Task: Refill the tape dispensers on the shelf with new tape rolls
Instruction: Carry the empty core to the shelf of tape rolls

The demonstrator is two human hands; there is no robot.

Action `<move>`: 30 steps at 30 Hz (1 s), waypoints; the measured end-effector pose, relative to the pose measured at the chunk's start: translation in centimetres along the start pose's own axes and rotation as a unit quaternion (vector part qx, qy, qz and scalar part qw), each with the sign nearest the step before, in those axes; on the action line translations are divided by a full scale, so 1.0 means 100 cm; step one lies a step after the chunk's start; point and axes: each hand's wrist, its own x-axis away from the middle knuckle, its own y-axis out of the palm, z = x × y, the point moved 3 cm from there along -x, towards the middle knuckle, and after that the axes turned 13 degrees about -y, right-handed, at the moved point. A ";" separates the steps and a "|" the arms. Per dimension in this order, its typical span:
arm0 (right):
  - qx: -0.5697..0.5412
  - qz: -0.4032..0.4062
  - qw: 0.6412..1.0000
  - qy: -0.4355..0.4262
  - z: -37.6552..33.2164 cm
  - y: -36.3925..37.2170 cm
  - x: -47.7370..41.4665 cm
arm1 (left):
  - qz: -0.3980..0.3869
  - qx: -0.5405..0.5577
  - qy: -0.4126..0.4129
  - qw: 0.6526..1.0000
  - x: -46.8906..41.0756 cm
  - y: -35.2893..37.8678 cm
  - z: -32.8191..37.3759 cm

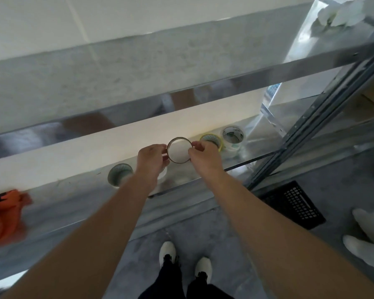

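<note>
A thin brown ring (179, 138), like a bare tape core, is held upright above the metal shelf (203, 180) between both hands. My left hand (151, 160) pinches its left rim and my right hand (203, 154) pinches its right rim. A clear tape roll (119, 174) lies flat on the shelf to the left. Behind my right hand lie a yellow-edged roll (212, 139) and a clear roll (233, 137). Another roll (163, 172) shows partly under my left hand. An orange tape dispenser (4, 214) lies blurred at the shelf's far left.
A higher shelf beam (181, 83) crosses above the hands. The rack's perforated upright (311, 130) slants down on the right. A black perforated crate (296, 203) sits on the floor beside it, with white bags (369, 238) at the right edge. My shoes (186, 260) stand below.
</note>
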 end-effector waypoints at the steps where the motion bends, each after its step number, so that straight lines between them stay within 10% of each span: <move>1: 0.009 -0.003 1.000 0.006 0.003 0.001 -0.003 | 0.014 -0.012 0.001 1.000 -0.003 0.000 -0.001; 30: -0.009 -0.021 0.998 0.058 0.076 0.045 -0.037 | -0.012 -0.217 0.009 0.976 -0.051 0.033 -0.020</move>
